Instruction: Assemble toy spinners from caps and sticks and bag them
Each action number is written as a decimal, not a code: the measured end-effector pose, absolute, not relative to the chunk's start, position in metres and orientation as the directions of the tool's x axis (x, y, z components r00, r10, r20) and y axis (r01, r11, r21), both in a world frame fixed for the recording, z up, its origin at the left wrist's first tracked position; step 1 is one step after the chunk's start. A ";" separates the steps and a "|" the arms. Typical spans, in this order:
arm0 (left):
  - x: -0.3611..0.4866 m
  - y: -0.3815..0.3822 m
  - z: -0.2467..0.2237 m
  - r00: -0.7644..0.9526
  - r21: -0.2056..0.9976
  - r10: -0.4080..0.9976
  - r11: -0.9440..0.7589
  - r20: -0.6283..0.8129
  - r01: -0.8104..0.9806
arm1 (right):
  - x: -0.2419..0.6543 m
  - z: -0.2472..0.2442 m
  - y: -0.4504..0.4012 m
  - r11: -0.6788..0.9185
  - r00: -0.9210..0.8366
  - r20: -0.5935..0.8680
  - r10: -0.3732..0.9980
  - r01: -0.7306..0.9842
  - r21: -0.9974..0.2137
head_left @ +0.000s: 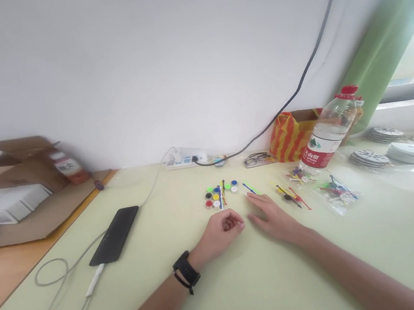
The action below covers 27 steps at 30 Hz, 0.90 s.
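My left hand [223, 229] has its fingers curled in above the table [227, 296]; whether something small is between the fingertips I cannot make out. My right hand [272, 217] lies with its fingers apart, the fingertips near a blue arrow [249, 188] and a green one. Just beyond my left hand, several colored round pieces [216, 197] sit grouped with some colored arrows [223, 191]. Right of my right hand lie yellow, black and red arrows [298, 197] around a black round piece [287, 198].
A black phone [115, 235] with a cable lies left. A power strip [186, 159], glasses [257, 158] and a striped bag [285, 136] stand along the wall. At right are a water bottle [329, 130], a clear bag of parts [338, 194] and stacked discs [369, 159]. A cardboard box [35, 166] is far left.
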<state>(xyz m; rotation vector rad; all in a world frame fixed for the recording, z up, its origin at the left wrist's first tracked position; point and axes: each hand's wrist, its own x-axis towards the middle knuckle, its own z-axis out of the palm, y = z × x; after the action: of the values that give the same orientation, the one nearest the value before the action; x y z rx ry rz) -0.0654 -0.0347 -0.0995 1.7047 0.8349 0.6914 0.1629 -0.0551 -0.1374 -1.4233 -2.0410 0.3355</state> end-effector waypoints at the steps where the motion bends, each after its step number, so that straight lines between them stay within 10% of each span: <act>1: -0.065 -0.035 -0.099 0.586 0.962 0.809 -0.191 0.043 0.194 | 0.163 -0.137 -0.055 0.385 -0.224 0.342 0.913 0.749 -0.539; 27: -0.064 -0.037 -0.103 0.521 0.942 0.845 -0.260 0.116 0.212 | 0.161 -0.136 -0.056 0.422 -0.229 0.383 0.895 0.710 -0.564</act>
<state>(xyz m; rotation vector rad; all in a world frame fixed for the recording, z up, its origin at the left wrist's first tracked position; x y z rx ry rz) -0.0640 -0.0373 -0.1033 1.7608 0.8885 0.7917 0.1613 -0.0561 -0.1360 -1.3532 -2.0096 0.3548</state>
